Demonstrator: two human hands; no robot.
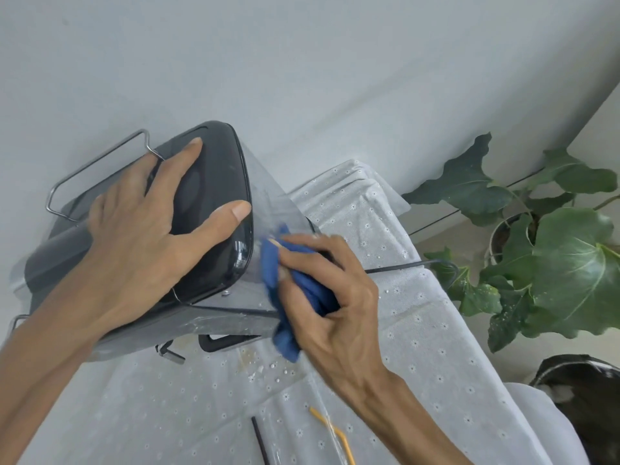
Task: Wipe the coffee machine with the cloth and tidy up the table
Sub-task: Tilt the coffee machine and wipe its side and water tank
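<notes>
The black coffee machine [214,182] stands on the table against the wall, with a chrome wire rail on top and a clear side panel. My left hand [144,226] lies flat on its dark lid, fingers spread, holding nothing. My right hand [335,293] grips a bunched blue cloth [288,297] and presses it against the machine's right corner. Part of the cloth hangs below my fingers.
A white flowered tablecloth [385,263] covers the table, with crumbs and droplets [265,367] in front of the machine. A yellow straw [335,434] and a black straw [260,441] lie near the front. The machine's black cable [412,265] runs right towards a large-leaved potted plant [550,250].
</notes>
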